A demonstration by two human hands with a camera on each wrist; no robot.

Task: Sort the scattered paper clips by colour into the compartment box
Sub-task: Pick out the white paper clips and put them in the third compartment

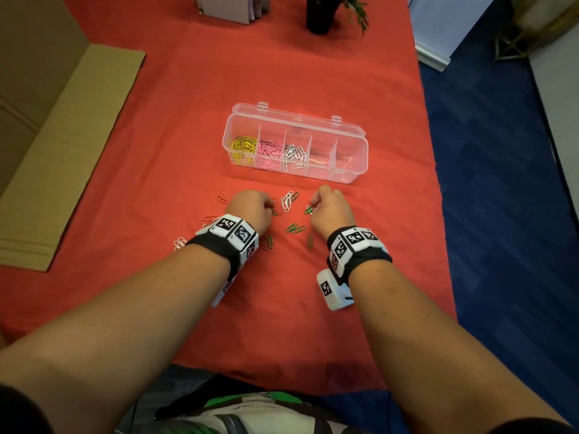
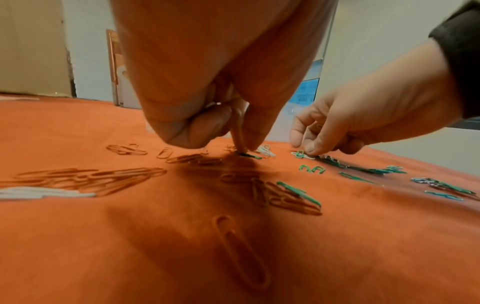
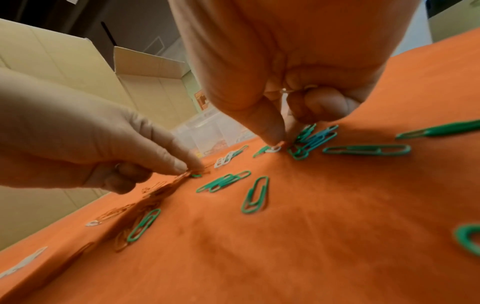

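Observation:
A clear compartment box [image 1: 352,178] lies open on the orange cloth; from its left, compartments hold yellow [image 1: 242,147], pink [image 1: 269,153] and white clips [image 1: 293,153]. Green [image 1: 294,228], white [image 1: 286,200] and orange clips [image 1: 222,197] lie scattered in front of it. My left hand [image 1: 272,211] pinches down with thumb and forefinger on a green clip [image 2: 248,155] that lies on the cloth. My right hand [image 3: 281,139] pinches a white clip [image 3: 272,149] beside a green bunch [image 3: 309,139], and another pale clip [image 3: 288,90] sits in its curled fingers.
Flat cardboard [image 1: 62,151] covers the table's left side. A dark vase with a plant [image 1: 319,14] and books [image 1: 228,7] stand at the far edge. The table ends on the right at blue carpet [image 1: 501,183].

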